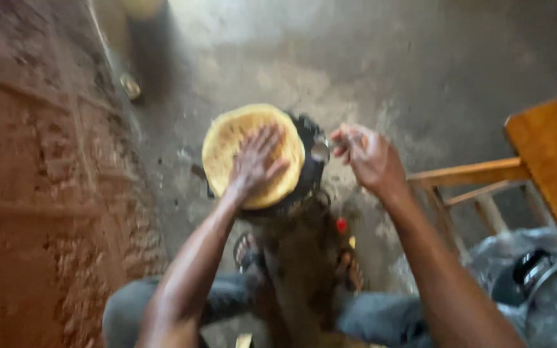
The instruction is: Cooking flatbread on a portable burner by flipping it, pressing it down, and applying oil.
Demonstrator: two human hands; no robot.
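Head view: round golden flatbread (253,154) (soft)

Wooden stool (536,161), red wall (40,193)

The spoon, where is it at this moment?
In the head view, the spoon is right of centre, held by the right hand at the edge of the dark pan.
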